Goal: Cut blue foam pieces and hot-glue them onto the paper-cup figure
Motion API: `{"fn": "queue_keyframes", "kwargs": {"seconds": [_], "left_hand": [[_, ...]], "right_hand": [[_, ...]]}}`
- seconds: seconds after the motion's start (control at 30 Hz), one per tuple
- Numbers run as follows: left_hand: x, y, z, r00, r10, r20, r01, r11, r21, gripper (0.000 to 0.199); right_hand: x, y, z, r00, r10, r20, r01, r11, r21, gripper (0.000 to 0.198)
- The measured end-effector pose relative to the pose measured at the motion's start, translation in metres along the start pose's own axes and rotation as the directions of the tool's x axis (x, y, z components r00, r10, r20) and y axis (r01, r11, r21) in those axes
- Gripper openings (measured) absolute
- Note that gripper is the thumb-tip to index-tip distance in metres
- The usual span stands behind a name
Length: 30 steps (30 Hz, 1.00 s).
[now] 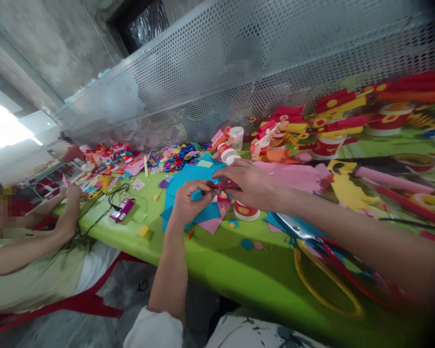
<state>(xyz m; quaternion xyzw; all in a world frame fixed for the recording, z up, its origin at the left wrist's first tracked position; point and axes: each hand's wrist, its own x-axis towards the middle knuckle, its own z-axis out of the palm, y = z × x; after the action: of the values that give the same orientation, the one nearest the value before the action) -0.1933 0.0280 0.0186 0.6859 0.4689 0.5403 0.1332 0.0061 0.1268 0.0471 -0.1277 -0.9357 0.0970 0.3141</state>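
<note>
My left hand (193, 199) and my right hand (244, 180) meet over the green table, fingertips pinched close together. What they hold between them is tiny and mostly hidden; a bit of red shows at the fingertips. Below them lie blue sheets (177, 195) and a pink sheet (214, 221). Right under my right hand stands a small red and white cup (247, 211). Large scissors (300, 233) with one yellow and one red handle lie beneath my right forearm.
A purple device (122, 210) with a black cable lies left on the table (148, 246). Colourful cup crafts (328, 144) and a pink sheet (290, 174) line the back right. Small coloured bits pile up farther back. A co-worker (39, 261) sits at left.
</note>
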Motion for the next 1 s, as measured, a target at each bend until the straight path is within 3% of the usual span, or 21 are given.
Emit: {"fn": "queue_keyframes", "kwargs": {"seconds": [0.67, 1.0], "left_hand": [[0.000, -0.003, 0.009, 0.997, -0.053, -0.053, 0.057, 0.995, 0.076, 0.020], [0.000, 0.002, 0.012, 0.990, 0.118, -0.080, -0.088, 0.947, 0.307, 0.018]], "right_hand": [[0.001, -0.006, -0.004, 1.000, 0.006, 0.030, -0.006, 1.000, 0.005, 0.032], [-0.003, -0.013, -0.005, 1.000, -0.008, 0.012, 0.009, 0.996, -0.090, 0.035]]}}
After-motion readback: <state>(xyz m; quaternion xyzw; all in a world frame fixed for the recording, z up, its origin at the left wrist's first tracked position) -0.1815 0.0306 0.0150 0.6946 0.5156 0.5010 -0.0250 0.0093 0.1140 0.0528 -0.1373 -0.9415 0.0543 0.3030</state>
